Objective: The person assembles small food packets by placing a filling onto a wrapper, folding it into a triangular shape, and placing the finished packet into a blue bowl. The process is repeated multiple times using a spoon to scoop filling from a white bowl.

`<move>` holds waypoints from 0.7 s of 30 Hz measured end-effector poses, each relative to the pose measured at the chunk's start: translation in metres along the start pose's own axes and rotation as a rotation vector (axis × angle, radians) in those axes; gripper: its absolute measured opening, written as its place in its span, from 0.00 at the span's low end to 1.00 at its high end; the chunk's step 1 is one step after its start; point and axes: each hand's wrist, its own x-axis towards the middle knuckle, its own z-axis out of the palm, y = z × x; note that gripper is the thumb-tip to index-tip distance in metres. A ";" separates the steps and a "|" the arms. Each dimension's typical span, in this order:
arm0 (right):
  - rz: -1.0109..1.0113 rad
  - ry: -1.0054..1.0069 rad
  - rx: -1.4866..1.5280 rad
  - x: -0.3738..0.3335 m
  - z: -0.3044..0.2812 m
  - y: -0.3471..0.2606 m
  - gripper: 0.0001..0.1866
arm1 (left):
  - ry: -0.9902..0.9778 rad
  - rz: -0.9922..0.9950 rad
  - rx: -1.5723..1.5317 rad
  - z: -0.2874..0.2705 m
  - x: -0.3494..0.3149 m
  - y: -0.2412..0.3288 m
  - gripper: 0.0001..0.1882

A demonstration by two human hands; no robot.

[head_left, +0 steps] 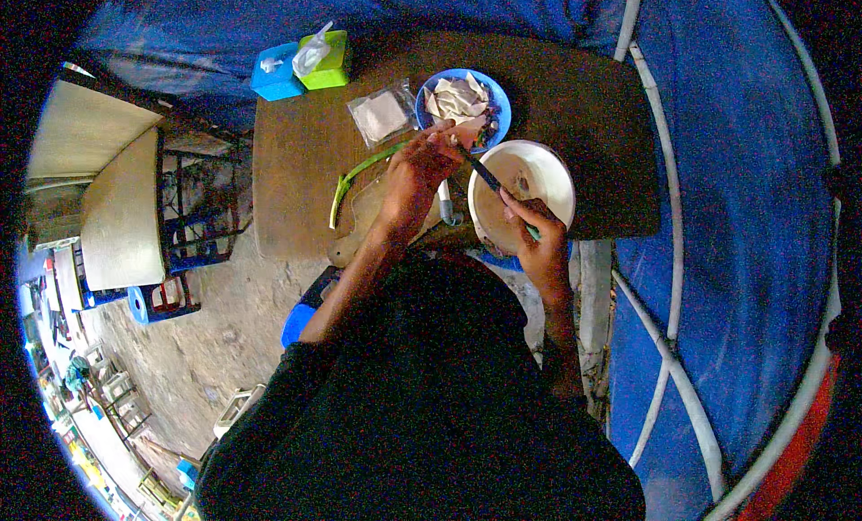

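Note:
My right hand is closed round the green handle of a dark-bladed knife, which slants up and left over the rim of a white bucket. At the blade's far end is my left hand, its fingers pinched together on something small that I cannot make out. Just beyond those fingers stands a blue bowl holding pale, flat, folded pieces and some darker bits. A long green stalk lies left of my left hand, partly over a wooden cutting board. Beside my left wrist is a white-and-grey handled tool, partly hidden.
A clear packet of pale square sheets lies left of the blue bowl. Blue and green tissue boxes stand at the brown table's back left. Blue tarpaulin and pale poles border the right; other tables stand left.

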 end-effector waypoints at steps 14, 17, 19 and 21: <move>0.080 0.091 -0.146 -0.013 -0.052 -0.016 0.13 | -0.106 0.262 0.342 -0.011 -0.004 0.039 0.20; 0.156 0.087 -0.034 -0.012 -0.056 0.014 0.14 | -0.101 0.243 0.428 -0.006 -0.003 0.048 0.19; 0.259 0.114 -0.057 -0.012 -0.050 0.053 0.15 | -0.065 0.148 0.476 -0.003 -0.005 0.048 0.20; 0.256 0.180 -0.079 -0.021 -0.038 0.101 0.15 | -0.074 0.142 0.442 -0.005 -0.004 0.044 0.21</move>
